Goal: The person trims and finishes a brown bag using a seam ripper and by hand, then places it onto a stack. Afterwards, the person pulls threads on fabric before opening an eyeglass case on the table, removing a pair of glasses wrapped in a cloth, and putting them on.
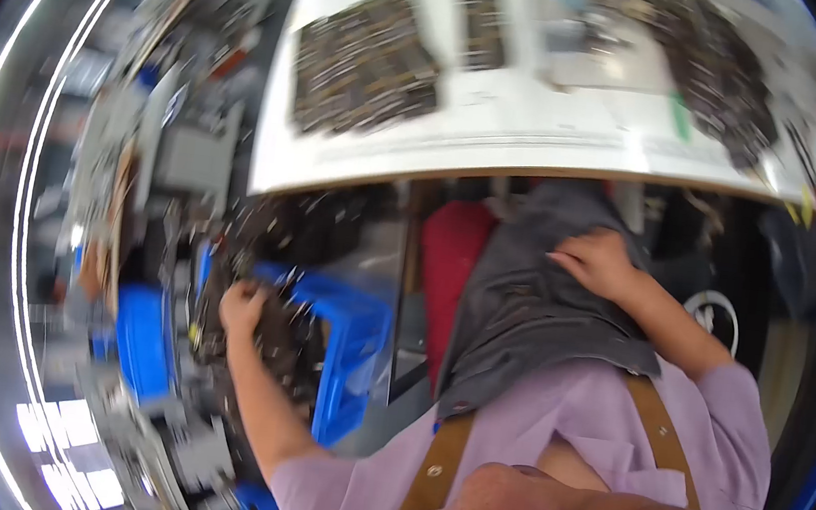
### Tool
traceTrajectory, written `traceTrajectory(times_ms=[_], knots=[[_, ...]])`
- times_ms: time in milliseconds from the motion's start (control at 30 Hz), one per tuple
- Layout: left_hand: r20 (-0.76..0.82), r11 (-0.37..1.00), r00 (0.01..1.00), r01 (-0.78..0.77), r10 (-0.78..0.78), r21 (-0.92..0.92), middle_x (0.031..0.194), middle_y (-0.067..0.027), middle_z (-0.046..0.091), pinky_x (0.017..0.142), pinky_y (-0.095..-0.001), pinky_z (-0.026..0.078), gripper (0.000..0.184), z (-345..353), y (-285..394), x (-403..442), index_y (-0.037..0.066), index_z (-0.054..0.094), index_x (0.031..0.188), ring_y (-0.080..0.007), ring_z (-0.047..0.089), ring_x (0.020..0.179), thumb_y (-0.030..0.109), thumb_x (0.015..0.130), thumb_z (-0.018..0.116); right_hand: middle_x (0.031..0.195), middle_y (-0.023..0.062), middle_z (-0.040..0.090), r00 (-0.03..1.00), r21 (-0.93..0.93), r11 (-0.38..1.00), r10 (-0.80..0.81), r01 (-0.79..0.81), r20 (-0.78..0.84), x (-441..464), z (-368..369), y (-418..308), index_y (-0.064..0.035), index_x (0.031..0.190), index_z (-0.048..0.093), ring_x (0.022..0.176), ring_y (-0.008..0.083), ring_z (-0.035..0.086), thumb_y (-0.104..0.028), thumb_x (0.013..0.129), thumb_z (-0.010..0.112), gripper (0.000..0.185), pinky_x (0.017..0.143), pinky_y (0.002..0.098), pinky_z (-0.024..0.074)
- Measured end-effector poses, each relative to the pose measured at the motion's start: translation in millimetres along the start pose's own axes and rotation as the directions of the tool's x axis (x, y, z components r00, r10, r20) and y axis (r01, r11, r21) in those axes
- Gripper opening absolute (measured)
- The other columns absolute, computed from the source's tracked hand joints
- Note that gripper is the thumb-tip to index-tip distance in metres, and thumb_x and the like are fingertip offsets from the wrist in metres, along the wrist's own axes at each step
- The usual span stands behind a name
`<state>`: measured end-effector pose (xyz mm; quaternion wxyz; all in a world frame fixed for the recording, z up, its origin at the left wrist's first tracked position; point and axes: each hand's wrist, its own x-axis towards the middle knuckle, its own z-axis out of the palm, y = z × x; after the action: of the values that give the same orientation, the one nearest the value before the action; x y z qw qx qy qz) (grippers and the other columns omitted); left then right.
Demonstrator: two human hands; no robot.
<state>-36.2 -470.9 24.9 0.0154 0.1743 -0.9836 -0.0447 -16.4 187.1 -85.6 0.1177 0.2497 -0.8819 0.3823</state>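
Note:
My left hand [242, 308] is closed on the dark patterned fabric [282, 341], which is bunched beside and over a blue plastic stool [350, 324]. The picture is blurred there, so the fingertips are hard to make out. Resting on the grey cloth [535, 290] over my lap is my right hand [596, 261], its fingers curled in and no object visible in it. Both hands are below the near edge of a white table [338, 164].
Dark patterned pieces [369, 64] lie on the table, with a narrow stack [480, 16] beside them and a dark heap [720, 79] further right. Something red [447, 280] is beside my lap. A blue bin [146, 341] and blurred equipment stand at left.

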Motion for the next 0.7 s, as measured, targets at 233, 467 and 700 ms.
traceTrajectory(times_ms=[233, 467, 700], knots=[[-0.292, 0.711, 0.879, -0.477, 0.377, -0.517, 0.101, -0.0068, 0.071, 0.077, -0.0314, 0.052, 0.011, -37, 237, -58, 0.003, 0.073, 0.099, -0.0162, 0.063, 0.084, 0.008, 0.090, 0.071, 0.074, 0.0127, 0.068, 0.971, 0.401, 0.888, 0.240, -0.226, 0.016, 4, -21, -8, -0.0057, 0.087, 0.073, 0.066, 0.0309, 0.065, -0.027, 0.093, 0.070, 0.022, 0.062, 0.0378, 0.0491], [-0.045, 0.309, 0.651, -0.419, 0.758, -0.854, 0.118, -0.0099, 0.068, 0.073, -0.0250, 0.054, 0.040, 41, 424, -155, 0.001, 0.068, 0.113, -0.0155, 0.067, 0.095, 0.000, 0.076, 0.083, 0.081, 0.0024, 0.070, 0.912, 0.652, 0.655, 0.380, -0.383, 0.154, 24, -48, -28, 0.0007, 0.091, 0.071, 0.077, 0.0057, 0.058, -0.022, 0.098, 0.067, 0.024, 0.070, 0.0252, 0.0478], [0.350, 0.241, 0.614, 0.257, 0.708, -0.936, 0.115, -0.0177, 0.069, 0.072, -0.0248, 0.057, 0.053, 61, 436, -164, -0.007, 0.060, 0.124, -0.0188, 0.072, 0.094, 0.001, 0.077, 0.085, 0.080, 0.0008, 0.068, 0.924, 0.764, 0.554, 0.354, -0.330, 0.142, 32, -47, -42, 0.0012, 0.091, 0.069, 0.075, 0.0041, 0.056, -0.021, 0.099, 0.065, 0.024, 0.068, 0.0231, 0.0469]])
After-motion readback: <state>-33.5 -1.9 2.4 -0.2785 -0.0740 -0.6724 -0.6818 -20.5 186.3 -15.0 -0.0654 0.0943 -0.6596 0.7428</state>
